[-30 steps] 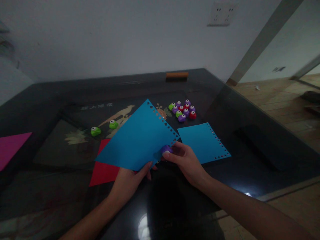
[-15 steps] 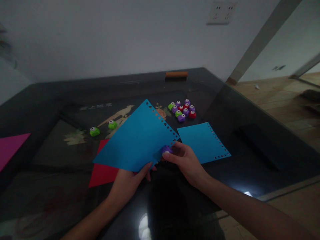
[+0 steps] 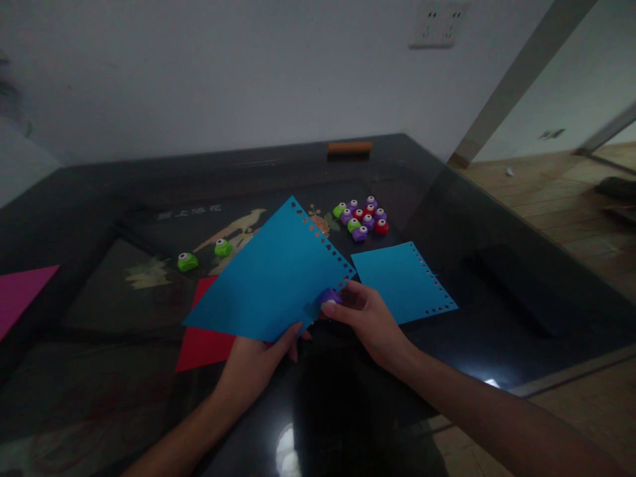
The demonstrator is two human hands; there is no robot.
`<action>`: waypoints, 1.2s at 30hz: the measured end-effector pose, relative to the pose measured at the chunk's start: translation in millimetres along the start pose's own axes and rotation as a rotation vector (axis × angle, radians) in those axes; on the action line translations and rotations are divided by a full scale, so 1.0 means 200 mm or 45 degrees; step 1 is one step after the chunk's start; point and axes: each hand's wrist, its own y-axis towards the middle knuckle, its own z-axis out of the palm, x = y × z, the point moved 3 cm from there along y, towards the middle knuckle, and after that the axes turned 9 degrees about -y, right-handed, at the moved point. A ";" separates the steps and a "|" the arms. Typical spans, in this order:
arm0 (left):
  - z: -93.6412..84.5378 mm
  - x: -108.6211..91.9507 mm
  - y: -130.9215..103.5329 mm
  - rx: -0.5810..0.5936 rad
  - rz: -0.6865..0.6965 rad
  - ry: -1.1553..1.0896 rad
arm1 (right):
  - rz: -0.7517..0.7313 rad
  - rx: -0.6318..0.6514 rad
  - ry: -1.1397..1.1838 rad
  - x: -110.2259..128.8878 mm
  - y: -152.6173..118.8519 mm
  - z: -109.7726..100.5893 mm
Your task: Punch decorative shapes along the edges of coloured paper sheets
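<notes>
A blue sheet of paper [image 3: 268, 278] is raised above the table, with cut-out shapes punched along its right edge. My left hand [image 3: 265, 351] pinches its lower edge, thumb on top and fingers underneath. At the sheet's lower right edge my right hand [image 3: 365, 315] is closed around a purple craft punch [image 3: 328, 298], which sits over the paper's border. Its thumb rests on the white button; the fingers below are partly hidden. A second blue sheet [image 3: 400, 281], punched along two edges, lies to the right. Part of a red sheet [image 3: 203, 348] shows under the raised one.
Several purple, green and red punches [image 3: 366, 218] are grouped beyond my hands. Two green punches, one [image 3: 187, 262] farther left, stand apart. A pink sheet [image 3: 24, 291] lies at the left, a dark flat object [image 3: 517, 288] at the right, and a brown cylinder [image 3: 350, 148] by the wall.
Hardly anything differs. Both hands, the blue sheet and the purple punch hold the same places; the whole view has shifted very slightly.
</notes>
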 end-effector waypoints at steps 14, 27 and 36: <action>0.00 -0.02 0.00 -0.011 0.016 -0.020 | -0.006 -0.009 -0.024 0.01 0.00 0.00; 0.00 -0.03 0.00 -0.026 0.014 0.004 | -0.045 0.017 -0.022 0.01 0.00 0.00; 0.00 -0.02 -0.01 -0.003 0.028 0.010 | -0.049 0.024 0.007 0.01 0.00 0.01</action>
